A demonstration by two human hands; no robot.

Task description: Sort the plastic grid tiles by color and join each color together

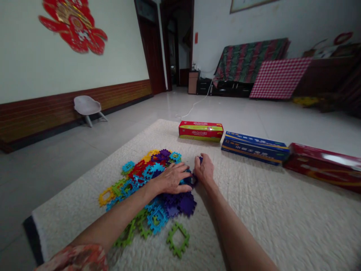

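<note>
A pile of interlocking plastic building pieces [128, 187] in blue, purple, red, yellow and green lies on the cream mat. Spread across the right side of this pile is my left hand [173, 178], its fingers apart and resting on purple and blue pieces. Just to the right, my right hand [205, 168] is closed, with a bit of a purple building piece [200, 160] showing at its fingers; the rest of that piece is hidden. A green square frame piece [178, 239] lies apart, nearer to me than the pile.
Along the far side of the cream mat [254, 210] stand a red and green box [200, 131], a blue box [254, 148] and a dark red box [324, 165]. A small pale chair [87, 106] is by the left wall. A white cord [194, 104] runs over the tiled floor.
</note>
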